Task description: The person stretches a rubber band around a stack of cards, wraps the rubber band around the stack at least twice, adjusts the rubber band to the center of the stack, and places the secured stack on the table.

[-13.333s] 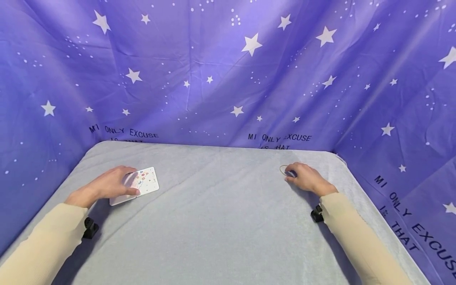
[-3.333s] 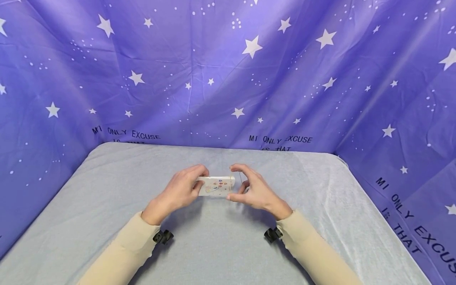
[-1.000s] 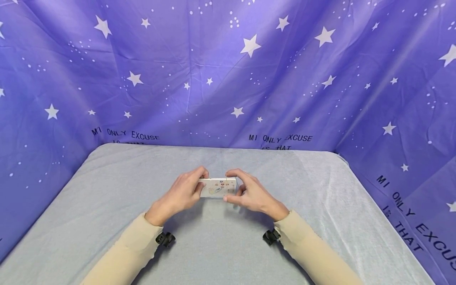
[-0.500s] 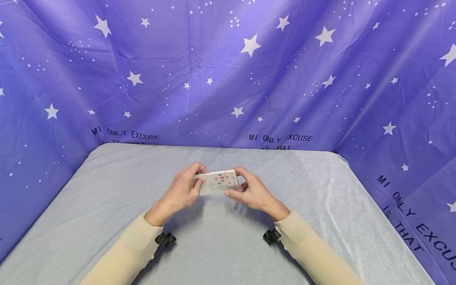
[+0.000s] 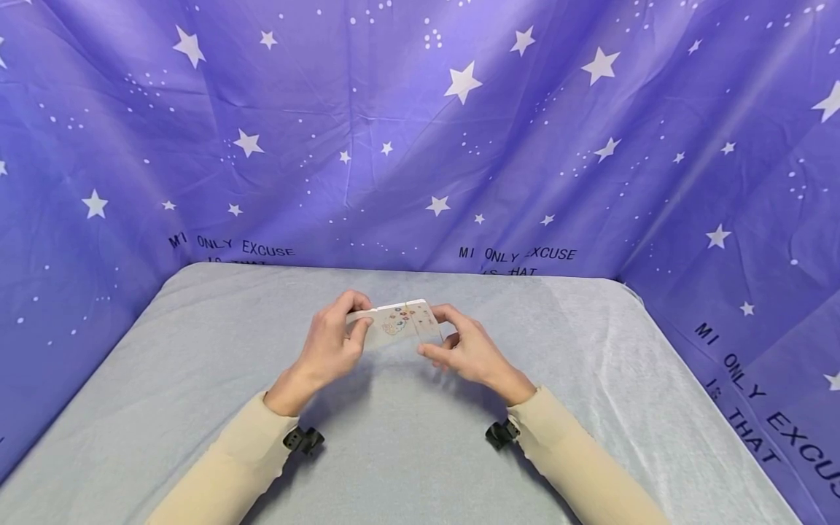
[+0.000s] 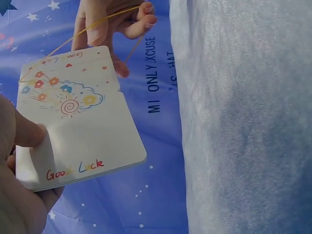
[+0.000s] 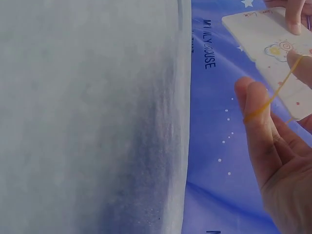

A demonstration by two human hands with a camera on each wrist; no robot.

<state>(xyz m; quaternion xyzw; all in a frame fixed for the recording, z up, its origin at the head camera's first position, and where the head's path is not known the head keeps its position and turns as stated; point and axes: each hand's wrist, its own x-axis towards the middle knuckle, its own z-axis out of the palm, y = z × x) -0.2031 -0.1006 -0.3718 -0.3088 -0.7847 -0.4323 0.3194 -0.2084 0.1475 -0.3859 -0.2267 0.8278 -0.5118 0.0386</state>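
Note:
My left hand grips a small white notebook by its left end, thumb on the front cover, above the table. Coloured flowers, a swirl sun and "Good Luck" lettering decorate the cover, clearest in the left wrist view. A thin yellow rubber band passes round the notebook's far end and stretches to my right hand. In the right wrist view the band is hooked on the curled fingertips and runs up to the thumb. The right fingers are close beside the notebook's right end. Behind the notebook, the band is hidden.
A pale grey-blue cloth covers the table. Purple curtains with white stars and black lettering hang behind and at both sides. Black wrist cameras sit at both cuffs.
From far apart, the hands have come together at the middle, bringing notebook and rubber band together. In the last second, the notebook's right end has tilted up and away, its left end shifting slightly left.

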